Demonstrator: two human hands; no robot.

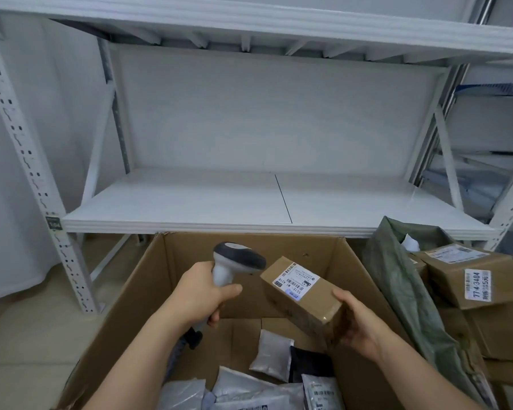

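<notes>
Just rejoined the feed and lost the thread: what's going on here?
A person appears to be scanning parcels. The left hand grips a handheld scanner, its head pointed toward the label on a small cardboard parcel, which the right hand holds by its near end. Both are over a large open carton with bagged mailers in its bottom. A white shelf stands behind; a green sack and labelled boxes sit to the right.

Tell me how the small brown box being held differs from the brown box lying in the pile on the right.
The held box is slim and long; the pile box looks broader and bulkier. The held box is gripped, tilted, in the right hand near the scanner; the pile box rests on other cartons. Both are brown cardboard with printed labels.
</notes>
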